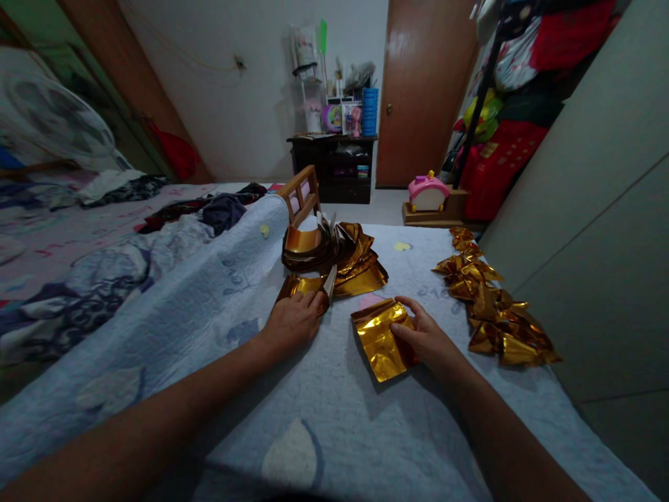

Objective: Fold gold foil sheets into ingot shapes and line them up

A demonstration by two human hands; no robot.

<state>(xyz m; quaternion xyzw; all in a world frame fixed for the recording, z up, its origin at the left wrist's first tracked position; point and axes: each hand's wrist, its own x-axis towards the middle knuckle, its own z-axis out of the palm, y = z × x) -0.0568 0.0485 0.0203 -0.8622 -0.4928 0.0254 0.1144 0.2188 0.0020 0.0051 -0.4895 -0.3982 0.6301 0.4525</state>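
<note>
My right hand [422, 335] pinches a square sheet of gold foil paper [379, 341], thumb on top and fingers at its right edge. The sheet is creased and tilted just over the quilt. Farther left, my left hand [295, 319] has its fingers curled over a small curved bundle of gold foil sheets [300, 284]; the thumb is hidden. Right behind that bundle lies a larger pile of gold foil sheets [360, 268], fanned out and bent. Along the right side runs a row of folded gold foil pieces [486, 307], several of them, heaped close together.
A pale blue quilt [293, 404] covers the bed under my arms. Clothes and bedding [130, 258] lie to the left. A wooden rail [303, 195] stands behind the pile. To the right rises a pale cabinet [601, 265]; a pink toy [428, 192] sits beyond the bed.
</note>
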